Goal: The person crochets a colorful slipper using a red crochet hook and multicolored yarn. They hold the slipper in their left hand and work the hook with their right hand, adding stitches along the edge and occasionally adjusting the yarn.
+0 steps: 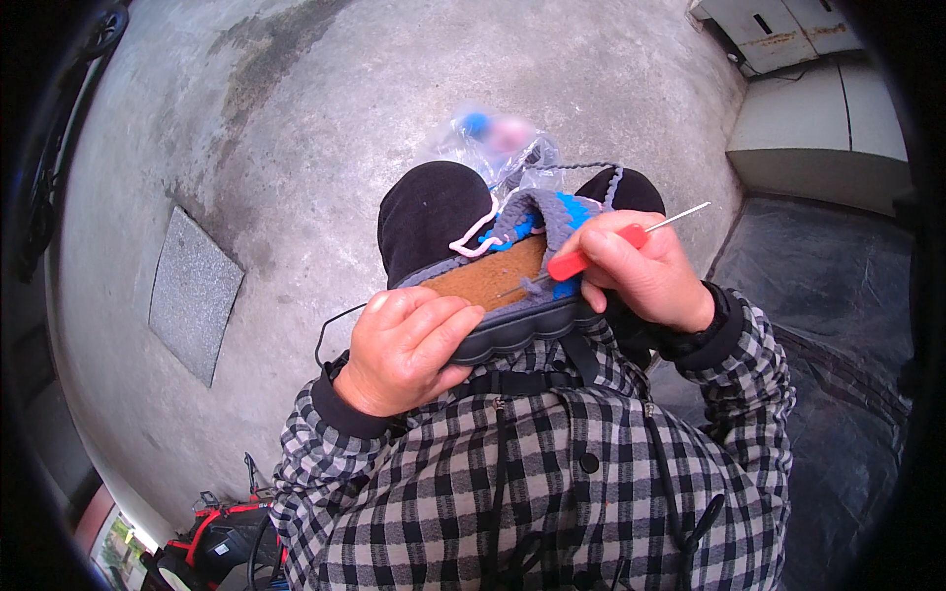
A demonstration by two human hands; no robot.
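Note:
A slipper (484,275) with a brown plush insole and a scalloped black sole (517,331) lies across my lap. Its knitted upper (565,207) is of thick grey and blue yarn and arches over the far end. My left hand (414,343) grips the near-left end of the sole. In my right hand (639,270) is a crochet hook with a red handle (580,258). One thin metal shaft of it points down over the insole by a grey yarn loop (531,287); another sticks out to the upper right. Pink yarn (473,240) loops beside the upper.
Beyond my knees a clear plastic bag (510,144) holds blurred blue and pink things; a grey yarn strand (584,166) runs from it to the slipper. A grey sheet (196,295) lies on the concrete floor at left. Cabinets (820,111) and dark sheeting (820,295) are at right.

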